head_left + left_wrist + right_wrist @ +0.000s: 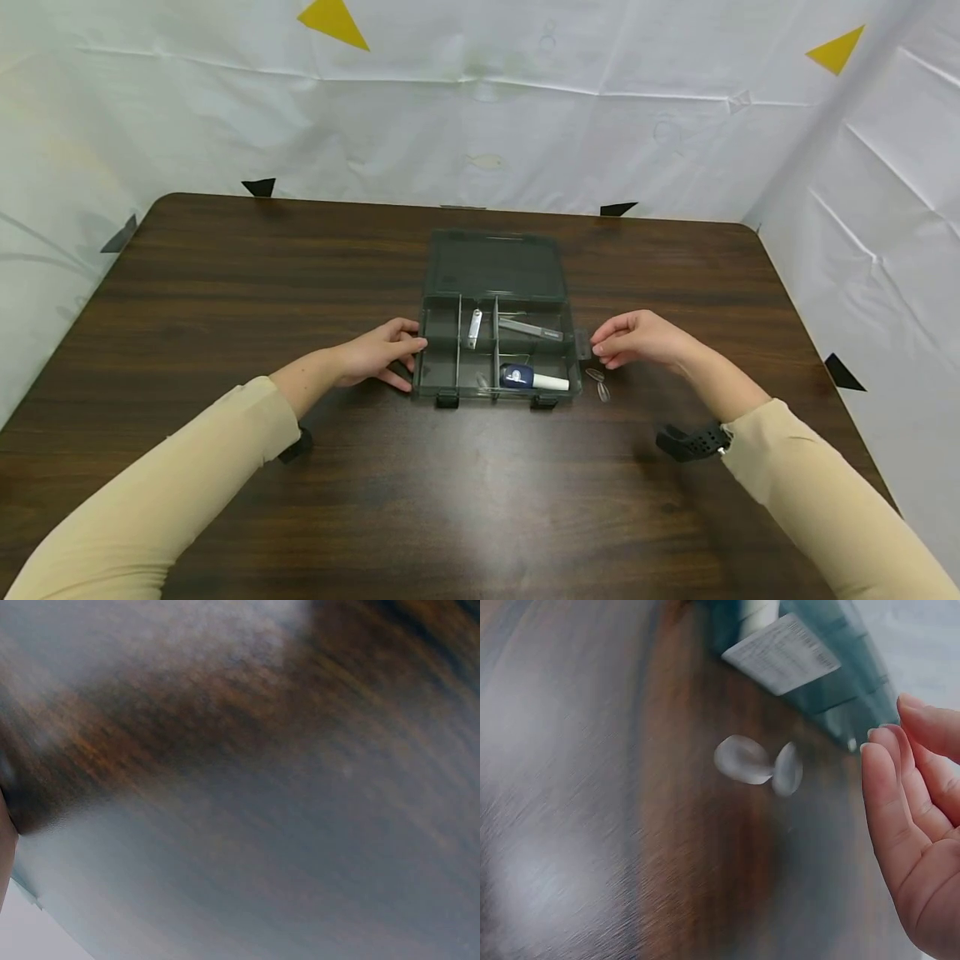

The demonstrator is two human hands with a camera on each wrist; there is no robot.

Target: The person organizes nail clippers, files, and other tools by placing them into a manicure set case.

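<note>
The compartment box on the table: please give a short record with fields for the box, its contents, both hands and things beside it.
box: dark compartment box, lid open, on brown table
contents: white and blue tube, small metal tool, grey strip
left hand: touches box's left wall
right hand: at box's right side, fingers relaxed
beside box: two small clear pieces on table
</note>
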